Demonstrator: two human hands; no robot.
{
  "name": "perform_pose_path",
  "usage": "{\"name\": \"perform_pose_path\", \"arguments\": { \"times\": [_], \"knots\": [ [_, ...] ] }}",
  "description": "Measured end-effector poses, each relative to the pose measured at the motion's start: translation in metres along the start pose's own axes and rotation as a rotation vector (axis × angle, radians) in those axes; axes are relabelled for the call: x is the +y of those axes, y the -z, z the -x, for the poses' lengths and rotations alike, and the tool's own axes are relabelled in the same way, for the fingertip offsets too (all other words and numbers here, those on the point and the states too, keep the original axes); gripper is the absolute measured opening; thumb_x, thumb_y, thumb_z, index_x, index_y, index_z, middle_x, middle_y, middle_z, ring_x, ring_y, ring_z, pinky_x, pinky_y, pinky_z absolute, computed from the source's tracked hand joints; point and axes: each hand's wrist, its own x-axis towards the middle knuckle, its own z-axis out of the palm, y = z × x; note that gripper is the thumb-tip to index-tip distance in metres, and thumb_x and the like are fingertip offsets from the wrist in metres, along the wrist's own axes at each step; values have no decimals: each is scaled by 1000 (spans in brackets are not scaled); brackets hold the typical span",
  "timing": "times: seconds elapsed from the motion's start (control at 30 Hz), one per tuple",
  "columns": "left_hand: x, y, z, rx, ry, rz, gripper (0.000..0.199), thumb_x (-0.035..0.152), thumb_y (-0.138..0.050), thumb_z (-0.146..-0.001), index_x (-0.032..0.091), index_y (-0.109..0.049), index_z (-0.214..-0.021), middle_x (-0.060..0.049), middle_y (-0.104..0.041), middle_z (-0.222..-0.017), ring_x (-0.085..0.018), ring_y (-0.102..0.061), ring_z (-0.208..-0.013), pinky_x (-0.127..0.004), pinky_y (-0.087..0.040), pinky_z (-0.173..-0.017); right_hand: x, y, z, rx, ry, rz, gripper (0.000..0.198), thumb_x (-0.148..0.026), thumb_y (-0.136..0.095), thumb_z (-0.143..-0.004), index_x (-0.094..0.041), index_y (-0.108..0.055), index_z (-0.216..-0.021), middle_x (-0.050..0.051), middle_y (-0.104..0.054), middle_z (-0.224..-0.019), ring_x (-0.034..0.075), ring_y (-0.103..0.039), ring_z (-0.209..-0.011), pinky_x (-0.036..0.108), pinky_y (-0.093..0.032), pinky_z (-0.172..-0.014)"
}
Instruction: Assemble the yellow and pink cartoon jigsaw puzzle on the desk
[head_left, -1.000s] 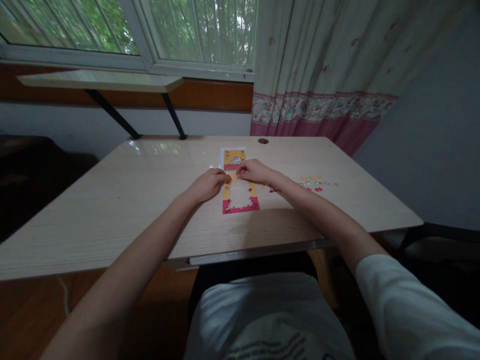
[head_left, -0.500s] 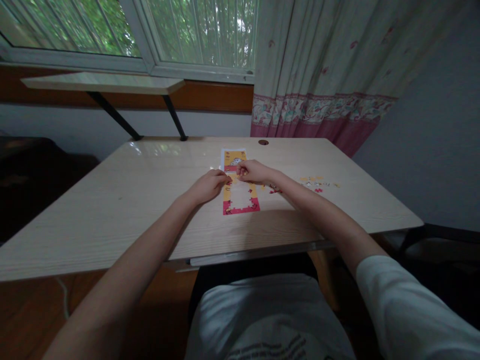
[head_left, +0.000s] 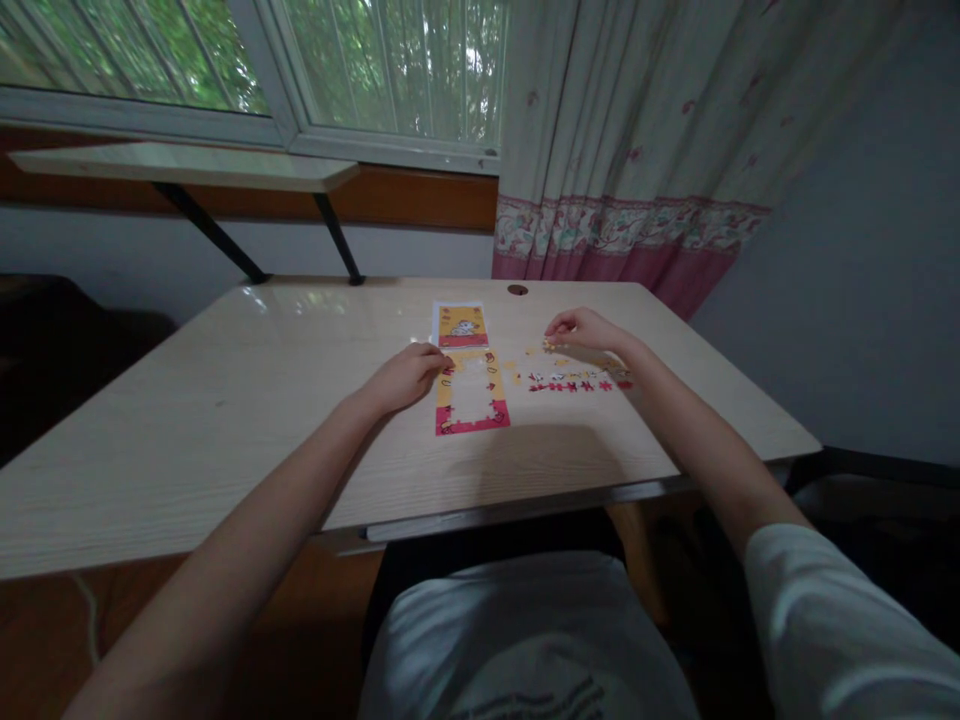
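A jigsaw puzzle (head_left: 472,421) lies on the desk with its yellow and pink border joined and its middle bare. At its upper left edge, my left hand (head_left: 409,377) rests with fingers stretched onto the border, holding nothing up. To the right, my right hand (head_left: 589,329) pinches a small yellow puzzle piece (head_left: 549,343) over the loose pieces. Pink puzzle pieces (head_left: 573,386) lie in a row, with white and yellow ones behind them, partly hidden by my right forearm. Just beyond the puzzle is a picture card (head_left: 461,326) showing a white figure on yellow and pink.
The wooden desk (head_left: 300,400) carries a raised shelf (head_left: 187,165) on black legs at the back left. A round cable hole (head_left: 517,290) is near the rear edge. Behind stand a window and a floral curtain (head_left: 622,220).
My right hand has moved right, from the puzzle's top edge to the loose pieces, uncovering the upper border. My left hand stays at the puzzle's left edge. The view has shifted slightly.
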Motion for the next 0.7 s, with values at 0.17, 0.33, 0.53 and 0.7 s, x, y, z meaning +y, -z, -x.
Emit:
{"name": "perform_pose_path", "arguments": {
  "times": [0.17,0.33,0.53,0.7],
  "knots": [
    [3,2,1,-9,17,-20,40,14,-42,-91,17,-74,-114,-15,-69,-113,-27,-63,-106,-44,-53,-96,10,-10,11,57,-76,-56,24,-33,-74,-73,-14,-73,-87,4,-67,-69,12,-54,-60,25,-42,-58],
    [3,3,2,-8,11,-32,42,14,-40,-91,14,-74,-115,-16,-68,-114,-28,-63,-106,-46,-53,-96,12,-26,9,43,-42,-46,25,-34,-69,-73,-11,-72,-85,-1,-58,-63,10,-46,-57,25,-36,-57],
    [1,2,2,-4,22,-13,42,13,-41,-89,17,-75,-114,-15,-69,-115,-28,-63,-107,-45,-53,-96,17,-31,5,90,10,87,21,-31,-68,-73,-12,-74,-81,1,-62,-67,12,-51,-64,25,-38,-63],
    [0,4,4,5,-2,-6,42,13,-41,-90,17,-75,-113,-15,-69,-115,-28,-63,-107,-45,-53,-96,21,-24,14,189,-3,104,28,-35,-63,-78,-12,-75,-87,5,-67,-73,13,-53,-66,25,-39,-63]
  ]
}}
